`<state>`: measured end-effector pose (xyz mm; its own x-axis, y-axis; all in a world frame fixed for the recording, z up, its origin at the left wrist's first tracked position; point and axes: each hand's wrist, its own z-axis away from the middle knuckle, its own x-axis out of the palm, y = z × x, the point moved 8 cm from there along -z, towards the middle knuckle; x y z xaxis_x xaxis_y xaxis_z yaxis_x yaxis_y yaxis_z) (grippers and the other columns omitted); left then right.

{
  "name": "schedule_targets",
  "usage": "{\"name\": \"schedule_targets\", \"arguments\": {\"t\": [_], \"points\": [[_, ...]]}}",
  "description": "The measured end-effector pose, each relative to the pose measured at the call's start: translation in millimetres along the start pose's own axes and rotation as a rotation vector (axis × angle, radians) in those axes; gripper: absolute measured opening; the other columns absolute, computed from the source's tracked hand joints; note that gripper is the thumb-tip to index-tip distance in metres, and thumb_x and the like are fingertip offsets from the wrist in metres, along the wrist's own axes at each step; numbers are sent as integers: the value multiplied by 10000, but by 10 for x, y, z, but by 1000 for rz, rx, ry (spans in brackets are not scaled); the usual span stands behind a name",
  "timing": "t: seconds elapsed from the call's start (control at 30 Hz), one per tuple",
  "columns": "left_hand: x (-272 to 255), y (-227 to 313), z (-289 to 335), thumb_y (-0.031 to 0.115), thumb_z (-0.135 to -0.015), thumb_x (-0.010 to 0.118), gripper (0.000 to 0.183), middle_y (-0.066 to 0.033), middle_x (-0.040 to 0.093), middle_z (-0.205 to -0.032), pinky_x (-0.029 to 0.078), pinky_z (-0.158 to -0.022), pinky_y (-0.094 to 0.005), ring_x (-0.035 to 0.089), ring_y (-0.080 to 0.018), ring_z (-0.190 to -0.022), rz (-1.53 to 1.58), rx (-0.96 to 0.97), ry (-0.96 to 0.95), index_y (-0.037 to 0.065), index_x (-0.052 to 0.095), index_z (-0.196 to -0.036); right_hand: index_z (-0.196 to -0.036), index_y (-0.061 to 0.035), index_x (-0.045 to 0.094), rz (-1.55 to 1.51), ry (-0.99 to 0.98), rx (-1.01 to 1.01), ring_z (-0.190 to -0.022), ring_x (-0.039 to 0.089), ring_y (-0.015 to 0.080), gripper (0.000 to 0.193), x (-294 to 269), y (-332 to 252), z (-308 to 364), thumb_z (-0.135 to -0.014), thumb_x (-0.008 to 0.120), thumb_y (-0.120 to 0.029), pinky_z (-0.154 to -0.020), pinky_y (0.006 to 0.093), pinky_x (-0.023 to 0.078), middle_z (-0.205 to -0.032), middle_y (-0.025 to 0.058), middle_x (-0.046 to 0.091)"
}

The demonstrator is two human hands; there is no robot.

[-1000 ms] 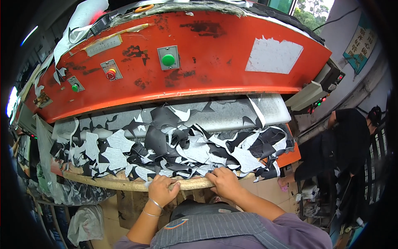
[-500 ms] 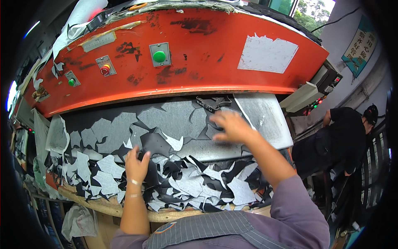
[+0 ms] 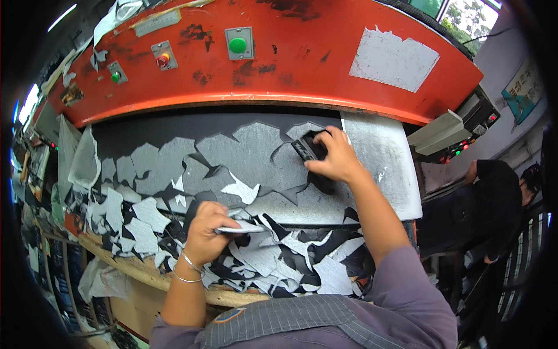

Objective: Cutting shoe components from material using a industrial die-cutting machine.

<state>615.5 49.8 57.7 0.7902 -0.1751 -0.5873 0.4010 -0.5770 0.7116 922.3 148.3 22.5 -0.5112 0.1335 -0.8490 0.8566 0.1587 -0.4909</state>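
My left hand (image 3: 208,231) is closed on a few thin cut pieces (image 3: 241,227), grey-white on one face. It hovers over the front heap of scraps (image 3: 264,253). Farther back, my right hand (image 3: 337,156) grips a dark cutting die (image 3: 305,148) by its frame. The die is over the right part of a dark sheet (image 3: 232,125) with jagged cut edges. Below that hand a dark patch or piece shows, its kind unclear. A pale board (image 3: 273,210) lies under the sheet, with a pointed white scrap (image 3: 241,187) on top.
An orange press beam (image 3: 314,75) spans the back, with a green button (image 3: 237,45) and a red knob (image 3: 163,59). Control boxes (image 3: 453,136) stand at the right. Along the front runs a wooden edge (image 3: 139,267). A person in black (image 3: 476,203) bends at the far right.
My right hand has closed on the die and brought it nearer. My left hand has moved right and now holds cut pieces. A dark piece is gone from the sheet's middle. The view has shifted.
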Motion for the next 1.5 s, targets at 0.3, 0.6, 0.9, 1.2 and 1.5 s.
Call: {"name": "schedule_targets", "arguments": {"t": [0.3,0.6,0.9,1.2,1.5], "points": [[1274,393,167,3,-734,753,164,-188,370,-1464,375,-1051,-385,455,-307,-1297,721,-141,-165,96,695,-857,-1271,19,531,-1200,-388,186,-1201,447,239,580,439,-646,1878,-813,621,-327,-1043,348,323,-1297,142,456],[841,685,1235,42,-725,692,97,-102,645,-811,501,-704,-350,635,-282,-781,264,-164,6,44,671,-820,-1031,-3,666,-739,-542,-68,-1271,369,368,443,465,-1272,2548,-765,710,-354,-1075,454,273,-1318,260,416],[-1262,-768,2233,124,-778,754,337,-128,668,-934,519,-790,-327,641,-197,-896,276,-559,766,-25,608,-1043,-1083,-49,665,41,-790,-265,-1300,336,466,614,769,-1658,2304,-800,640,-593,-1043,528,340,-1363,310,401],[-1912,-2063,2359,438,-655,806,638,-200,632,-1139,446,-966,-413,580,-386,-1089,-529,-918,218,19,650,-1111,-1272,-41,528,168,-365,-442,-1215,453,357,774,1202,-2850,1246,-737,711,-570,-959,501,402,-1312,206,495],[-2090,-1487,2360,127,-738,771,537,-133,585,-936,489,-805,-382,592,-313,-886,43,-536,347,93,547,-1226,-1375,-71,429,373,-270,-120,-1079,509,331,845,1882,-2927,1058,-652,834,-235,-892,444,411,-1145,139,535]]}}
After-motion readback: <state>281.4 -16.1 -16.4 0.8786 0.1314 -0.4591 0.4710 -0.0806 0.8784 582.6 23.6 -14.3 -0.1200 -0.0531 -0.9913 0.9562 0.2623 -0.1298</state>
